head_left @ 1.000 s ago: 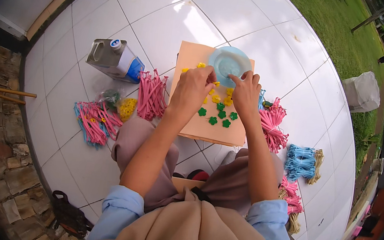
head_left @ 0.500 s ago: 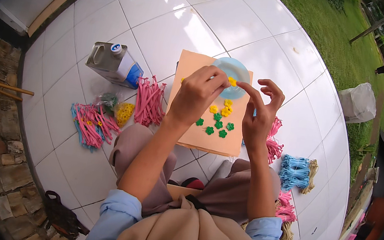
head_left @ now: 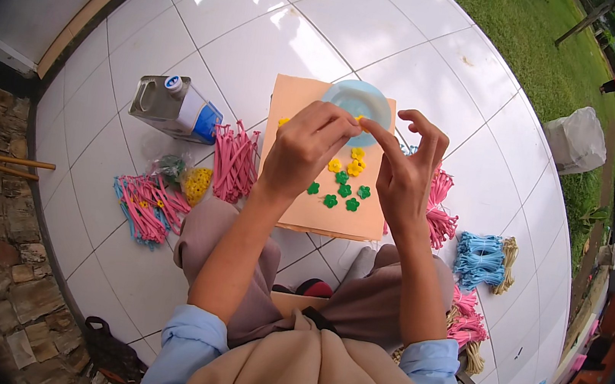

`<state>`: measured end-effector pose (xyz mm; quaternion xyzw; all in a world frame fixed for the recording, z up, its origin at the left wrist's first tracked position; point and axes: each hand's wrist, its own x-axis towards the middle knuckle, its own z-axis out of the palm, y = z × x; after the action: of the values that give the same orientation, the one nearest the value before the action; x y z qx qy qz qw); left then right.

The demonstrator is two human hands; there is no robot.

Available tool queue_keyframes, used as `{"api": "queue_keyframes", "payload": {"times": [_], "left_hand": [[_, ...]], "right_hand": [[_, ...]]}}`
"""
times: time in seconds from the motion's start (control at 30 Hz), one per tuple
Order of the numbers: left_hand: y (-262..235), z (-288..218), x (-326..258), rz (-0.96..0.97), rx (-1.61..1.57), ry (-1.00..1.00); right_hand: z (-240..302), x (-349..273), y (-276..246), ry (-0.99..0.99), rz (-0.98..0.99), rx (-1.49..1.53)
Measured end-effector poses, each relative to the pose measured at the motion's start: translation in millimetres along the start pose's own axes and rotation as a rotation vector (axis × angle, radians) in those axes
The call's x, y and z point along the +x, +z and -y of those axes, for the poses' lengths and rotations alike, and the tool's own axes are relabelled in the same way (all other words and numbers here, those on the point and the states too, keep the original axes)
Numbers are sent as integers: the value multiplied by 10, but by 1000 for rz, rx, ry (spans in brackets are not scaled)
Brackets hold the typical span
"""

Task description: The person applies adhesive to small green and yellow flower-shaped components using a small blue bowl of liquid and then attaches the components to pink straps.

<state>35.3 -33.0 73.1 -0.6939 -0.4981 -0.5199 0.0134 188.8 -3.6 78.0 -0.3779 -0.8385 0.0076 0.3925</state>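
My left hand (head_left: 301, 149) is closed in a pinch on a small yellow flower (head_left: 359, 118), mostly covered by the fingertips. The index finger of my right hand (head_left: 410, 178) reaches to that flower and seems to touch it, while its other fingers stand apart. Both hands hover over a peach-coloured board (head_left: 288, 97). Behind the held flower, a pale blue round dish (head_left: 381, 109) sits at the board's far right. Loose yellow flowers (head_left: 356, 168) and several green flowers (head_left: 343, 190) lie on the board between my wrists.
To the left stand a metal can (head_left: 172, 110), pink strap bundles (head_left: 233, 164), a bag of yellow pieces (head_left: 195, 184) and a pink-and-blue pile (head_left: 148, 211). On the right lie pink bundles (head_left: 441, 208), blue bundles (head_left: 479, 261) and beige cords (head_left: 507, 266) on white tiles.
The view has shifted slightly, so the board and dish appear a little further left. My right index finger has come closer to my left fingertips, and the yellow flower between them shows less.
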Motion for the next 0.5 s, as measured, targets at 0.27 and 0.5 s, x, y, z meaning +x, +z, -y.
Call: {"api": "queue_keyframes", "payload": {"times": [0.27,0.5], "left_hand": [[79,12,-33,42,-14,-31],[851,59,-559,451,83,-4]], "right_hand": [[-60,-34,-118,100,-43,24],[-467,-299,-9,437,231,16]]}}
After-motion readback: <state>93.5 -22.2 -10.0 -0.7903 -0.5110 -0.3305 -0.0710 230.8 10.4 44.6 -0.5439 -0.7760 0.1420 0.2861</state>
